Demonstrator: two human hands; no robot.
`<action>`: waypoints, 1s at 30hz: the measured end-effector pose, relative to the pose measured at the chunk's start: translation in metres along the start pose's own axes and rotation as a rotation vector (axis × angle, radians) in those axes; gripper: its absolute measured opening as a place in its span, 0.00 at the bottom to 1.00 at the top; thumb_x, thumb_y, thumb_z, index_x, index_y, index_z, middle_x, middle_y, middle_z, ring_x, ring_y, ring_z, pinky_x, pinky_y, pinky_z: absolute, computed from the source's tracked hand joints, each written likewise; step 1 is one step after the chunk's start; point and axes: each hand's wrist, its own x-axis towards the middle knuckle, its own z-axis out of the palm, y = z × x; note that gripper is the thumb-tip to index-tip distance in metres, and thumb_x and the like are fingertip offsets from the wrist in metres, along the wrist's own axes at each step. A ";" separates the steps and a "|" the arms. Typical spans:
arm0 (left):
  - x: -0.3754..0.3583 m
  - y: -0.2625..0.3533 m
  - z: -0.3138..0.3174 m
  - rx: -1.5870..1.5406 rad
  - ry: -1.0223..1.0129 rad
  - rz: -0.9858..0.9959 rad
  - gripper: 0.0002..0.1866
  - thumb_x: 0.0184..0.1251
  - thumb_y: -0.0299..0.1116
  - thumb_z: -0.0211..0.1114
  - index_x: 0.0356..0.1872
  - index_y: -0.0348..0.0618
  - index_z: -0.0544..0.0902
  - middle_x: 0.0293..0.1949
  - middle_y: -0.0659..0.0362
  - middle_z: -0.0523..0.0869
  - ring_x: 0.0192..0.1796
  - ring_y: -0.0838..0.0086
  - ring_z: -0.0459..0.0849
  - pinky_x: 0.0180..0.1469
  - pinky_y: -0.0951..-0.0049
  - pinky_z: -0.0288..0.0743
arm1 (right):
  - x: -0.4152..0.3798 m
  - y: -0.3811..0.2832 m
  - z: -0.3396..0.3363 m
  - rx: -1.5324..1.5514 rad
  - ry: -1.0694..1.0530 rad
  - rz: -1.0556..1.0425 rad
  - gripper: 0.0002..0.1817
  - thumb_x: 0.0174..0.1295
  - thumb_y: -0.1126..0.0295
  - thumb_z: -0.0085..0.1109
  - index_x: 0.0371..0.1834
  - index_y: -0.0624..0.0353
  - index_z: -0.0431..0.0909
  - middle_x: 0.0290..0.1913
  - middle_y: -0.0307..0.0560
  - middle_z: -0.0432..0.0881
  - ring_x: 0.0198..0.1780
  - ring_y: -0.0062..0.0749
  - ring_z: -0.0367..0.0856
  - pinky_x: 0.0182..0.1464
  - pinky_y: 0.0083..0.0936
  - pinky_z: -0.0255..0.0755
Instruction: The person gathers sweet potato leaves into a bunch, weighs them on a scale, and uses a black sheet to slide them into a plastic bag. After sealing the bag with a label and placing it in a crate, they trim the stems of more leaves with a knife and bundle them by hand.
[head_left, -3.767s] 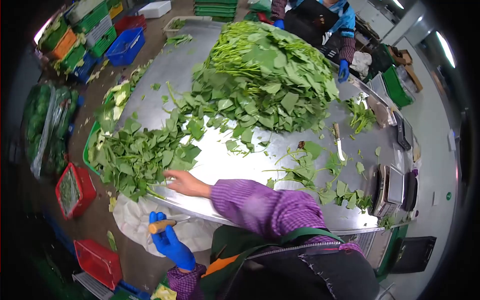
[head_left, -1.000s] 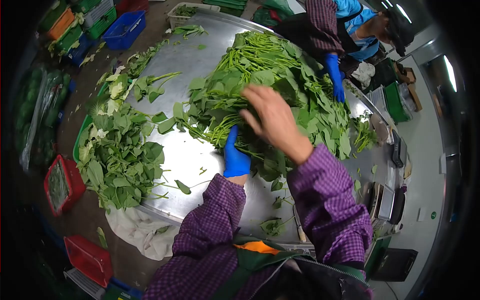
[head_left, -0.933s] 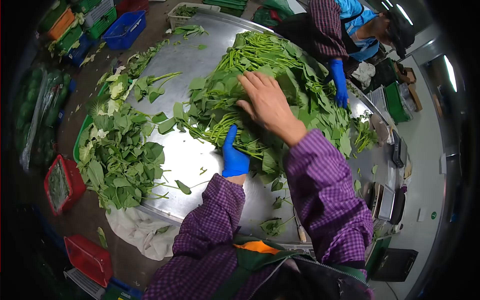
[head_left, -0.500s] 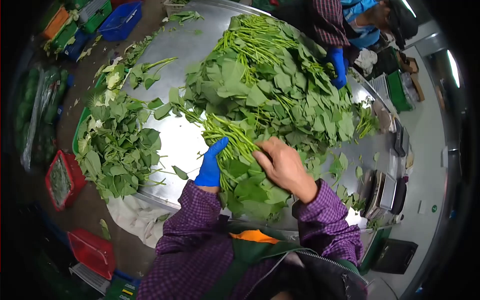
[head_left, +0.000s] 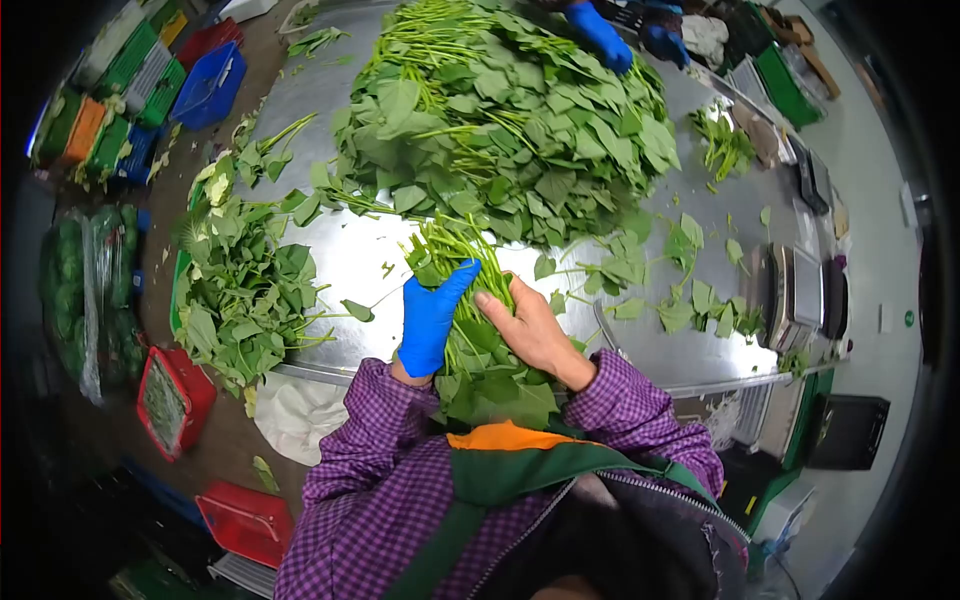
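Note:
Between my two hands is a bunch of leafy greens [head_left: 490, 385], its cut stems pointing away from me and its broad leaves hanging toward my chest. My left hand [head_left: 432, 318], in a blue glove, wraps round the stems from the left with the thumb on top. From the other side my bare right hand [head_left: 530, 328] grips the same bunch, thumb over the stems and fingers mostly hidden beneath. Just beyond lies a large heap of the same greens [head_left: 510, 130] on the metal table [head_left: 350, 250].
A second leafy pile [head_left: 245, 290] lies at the table's left edge. Loose sprigs [head_left: 690, 300] and a scale [head_left: 797, 300] are on the right. Across the heap is another person's blue-gloved hand [head_left: 600, 38]. Red crates [head_left: 250, 525] and a blue crate [head_left: 210, 85] stand on the floor.
The bunch has come away from the heap, closer to my body, and bare metal shows between them. My right hand has closed in around the stems. The view has shifted.

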 end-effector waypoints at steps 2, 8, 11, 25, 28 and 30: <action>-0.008 0.003 0.006 0.103 -0.043 0.016 0.15 0.62 0.29 0.67 0.49 0.35 0.80 0.42 0.60 0.85 0.40 0.77 0.82 0.45 0.75 0.75 | -0.009 0.007 0.006 0.220 0.123 0.011 0.22 0.68 0.57 0.53 0.47 0.71 0.74 0.34 0.54 0.82 0.36 0.33 0.79 0.41 0.28 0.72; -0.020 0.007 -0.041 0.125 -0.351 -0.314 0.31 0.63 0.42 0.66 0.63 0.35 0.70 0.56 0.54 0.79 0.55 0.70 0.79 0.58 0.69 0.72 | -0.022 0.047 0.013 0.311 0.067 0.056 0.23 0.68 0.53 0.53 0.29 0.66 0.73 0.23 0.36 0.68 0.26 0.22 0.64 0.27 0.27 0.62; -0.035 -0.004 -0.030 -0.334 -0.525 -0.465 0.35 0.66 0.46 0.59 0.68 0.35 0.63 0.63 0.50 0.72 0.63 0.64 0.73 0.66 0.64 0.66 | -0.026 0.049 0.023 0.381 -0.098 0.047 0.27 0.68 0.48 0.51 0.26 0.66 0.73 0.23 0.36 0.67 0.27 0.23 0.64 0.28 0.28 0.62; -0.007 0.025 -0.006 0.188 -0.338 -0.238 0.24 0.58 0.29 0.66 0.55 0.34 0.73 0.43 0.53 0.84 0.46 0.66 0.84 0.51 0.66 0.78 | -0.148 0.201 -0.112 -0.692 0.358 0.169 0.22 0.50 0.66 0.70 0.44 0.63 0.73 0.38 0.59 0.76 0.41 0.55 0.76 0.44 0.43 0.70; 0.001 0.027 -0.013 0.454 -0.376 -0.266 0.19 0.59 0.30 0.68 0.50 0.33 0.78 0.38 0.57 0.84 0.41 0.72 0.85 0.47 0.74 0.78 | -0.167 0.243 -0.111 -0.633 0.366 0.160 0.18 0.57 0.65 0.63 0.47 0.63 0.73 0.39 0.60 0.78 0.40 0.55 0.77 0.43 0.43 0.71; 0.004 0.019 -0.018 0.529 -0.358 -0.299 0.18 0.59 0.30 0.68 0.49 0.33 0.78 0.38 0.57 0.84 0.40 0.73 0.84 0.46 0.74 0.77 | -0.155 0.218 -0.109 -0.478 0.359 0.234 0.17 0.61 0.64 0.58 0.48 0.64 0.72 0.38 0.61 0.79 0.39 0.55 0.78 0.42 0.43 0.71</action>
